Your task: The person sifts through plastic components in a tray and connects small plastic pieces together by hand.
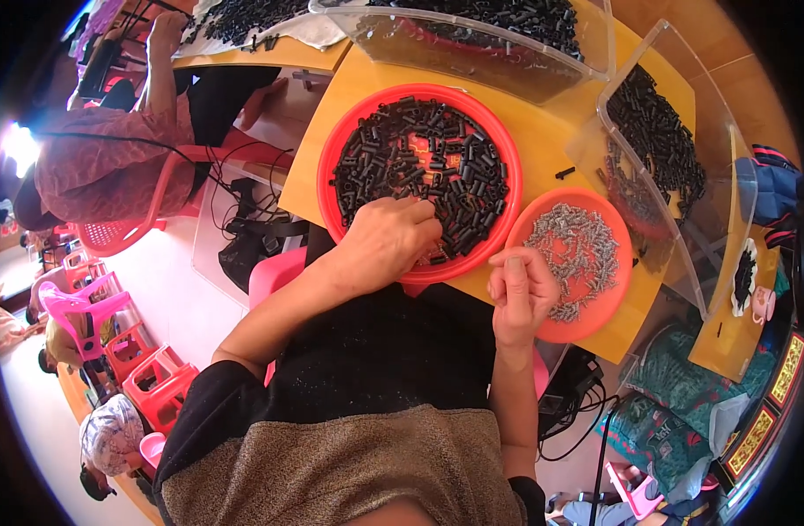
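A round red basin (514, 158) holds many short black tube-like pieces (476, 180), and its printed bottom shows through in the middle. My left hand (391, 235) reaches over the basin's near edge with its fingers curled down among the pieces; what the fingertips hold is hidden. Right of the basin, an orange-red plate (586, 328) carries a heap of small silvery metal pieces, perhaps screws or springs (577, 254). My right hand (523, 294) is at the plate's left edge, its fingers folded in toward the thumb. Anything inside that grip is too small to make out.
A loose black piece (565, 174) lies on the yellow wooden table (542, 131). Clear plastic bins with black pieces stand behind (507, 74) and to the right (713, 289). At left, another person (113, 162) sits in a red chair (113, 237); cables (586, 399) hang at lower right.
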`<state>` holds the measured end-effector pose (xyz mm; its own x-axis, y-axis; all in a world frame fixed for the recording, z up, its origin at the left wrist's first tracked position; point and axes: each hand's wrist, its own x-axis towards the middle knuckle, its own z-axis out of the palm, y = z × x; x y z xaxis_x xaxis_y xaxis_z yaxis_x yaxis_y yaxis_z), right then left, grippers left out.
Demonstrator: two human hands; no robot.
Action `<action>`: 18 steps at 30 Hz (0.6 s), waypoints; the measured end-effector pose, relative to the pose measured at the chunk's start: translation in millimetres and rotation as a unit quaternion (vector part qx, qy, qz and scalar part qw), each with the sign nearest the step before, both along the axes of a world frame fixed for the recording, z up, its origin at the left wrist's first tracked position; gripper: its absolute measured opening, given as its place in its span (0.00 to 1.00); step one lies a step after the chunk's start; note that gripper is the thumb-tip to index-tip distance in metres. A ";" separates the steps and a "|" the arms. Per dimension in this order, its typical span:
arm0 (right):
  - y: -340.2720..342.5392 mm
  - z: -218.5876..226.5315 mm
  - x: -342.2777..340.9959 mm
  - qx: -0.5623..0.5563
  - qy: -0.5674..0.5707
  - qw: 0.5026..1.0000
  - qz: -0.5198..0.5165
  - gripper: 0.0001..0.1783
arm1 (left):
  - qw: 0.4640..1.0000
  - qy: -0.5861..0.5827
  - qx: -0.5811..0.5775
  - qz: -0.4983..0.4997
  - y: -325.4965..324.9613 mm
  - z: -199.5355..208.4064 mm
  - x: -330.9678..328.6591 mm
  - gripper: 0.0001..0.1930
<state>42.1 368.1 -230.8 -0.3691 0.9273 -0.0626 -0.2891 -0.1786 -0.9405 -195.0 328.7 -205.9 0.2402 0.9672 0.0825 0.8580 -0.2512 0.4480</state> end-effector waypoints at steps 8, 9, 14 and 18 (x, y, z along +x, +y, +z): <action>-0.6 1.4 -2.5 0.007 -0.006 1.000 -0.005 0.09 | 0.999 -0.005 0.039 -0.036 -10.5 -5.5 9.0 0.05; -1.0 1.4 -3.1 0.008 -0.006 1.000 -0.005 0.09 | 0.999 -0.005 0.040 -0.035 -10.5 -6.0 9.2 0.05; -2.6 7.1 -7.8 0.026 -0.040 0.999 -0.017 0.13 | 1.000 0.010 0.007 -0.020 -5.9 -0.7 15.9 0.05; -2.1 9.8 -8.1 0.029 -0.043 0.999 -0.017 0.12 | 1.000 0.017 -0.002 0.004 -1.3 1.2 20.4 0.05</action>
